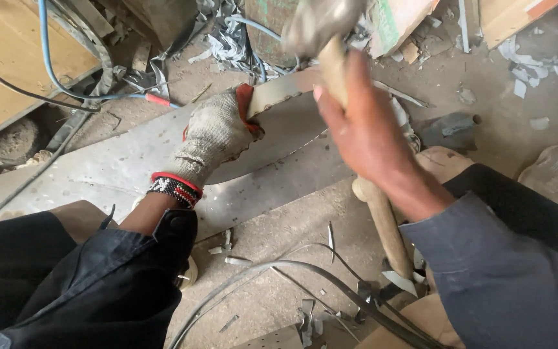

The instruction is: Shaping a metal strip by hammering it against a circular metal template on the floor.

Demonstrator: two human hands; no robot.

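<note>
Sheet-metal strip [279, 139]: a long, curved grey piece lying across the middle of the frame, running from lower left up toward top centre, resting on a wider flat metal sheet [98, 168] on the dirt floor [279, 297].

Progress, judged from the edges: the lower edge of the strip right of the glove shows a jagged, toothed line, which reads as a cut partly made. The strip looks attached to the sheet further left, so more cutting seems left. Offcuts [227, 249] and slivers scattered on the floor at bottom centre suggest a good deal of trimming is done.

Left hand [217, 132]: in a knitted grey glove with red trim, closed firmly around the upper edge of the strip, thumb over the top, pinning it. A beaded band sits at the wrist.

Right hand [363, 129]: bare, wrapped tight around a wooden hammer handle [382, 220]. The hammer head [314, 22] is raised at top centre and blurred. Any chisel or cutting tool under it is not visible.

Surface of strip: dull, scuffed, dusty, no paint.

Surroundings: a blue cable [46, 52] loops in the upper left over wooden boards [8, 58]; shredded metal scrap [227, 39] at top centre; bent wire [272, 268] at the bottom; a shoe [553, 168] at right edge.
</note>
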